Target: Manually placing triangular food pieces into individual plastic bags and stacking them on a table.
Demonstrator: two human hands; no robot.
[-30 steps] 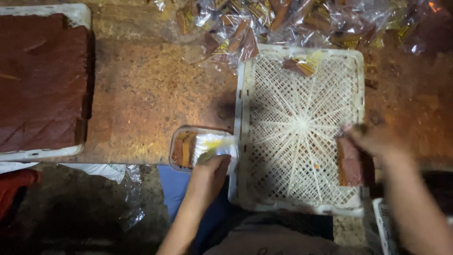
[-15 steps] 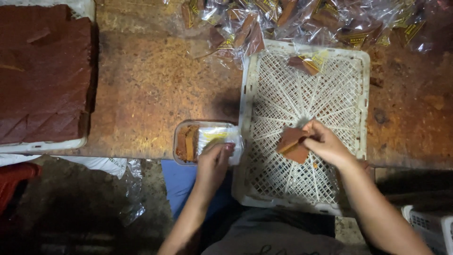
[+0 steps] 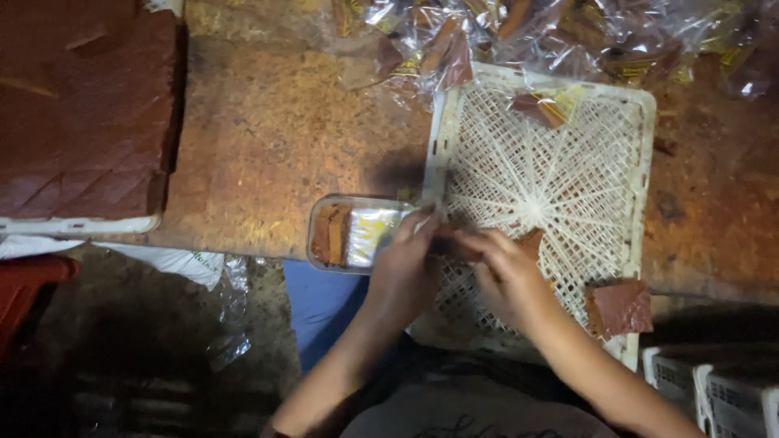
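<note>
The person's left hand (image 3: 403,264) and right hand (image 3: 499,268) meet near the front edge of the tabletop (image 3: 268,138), over the left part of a white plastic tray (image 3: 641,162) with a net-like bottom. The two hands are close together, almost touching. The left hand's grip looks closed on a clear wrapper (image 3: 375,231) with some yellow on it, but the fingers hide part of it, so I cannot be sure how tight it is. The right hand's grip is curled around a brown piece of cake (image 3: 529,242). Only a small bit of that piece peeks out past the fingers.

Just left of the hands sits a small clear box (image 3: 324,235) near the front edge of the tabletop. It has brown slices standing in it. Another brown square (image 3: 621,308) lies on the tray at its front right corner. One wrapped piece (image 3: 544,105) lies at the back of the tray. A heap of wrapped pieces (image 3: 519,32) lies along the back edge of the tabletop. A big brown slab (image 3: 81,105) fills a pan at the back left corner.

It looks like the step in hand is putting the brown piece into the wrapper. For the next move, I think the left hand must hold the wrapper's mouth open and steady while the right hand slides the piece in gently, so that the soft cake does not break or crumble.
</note>
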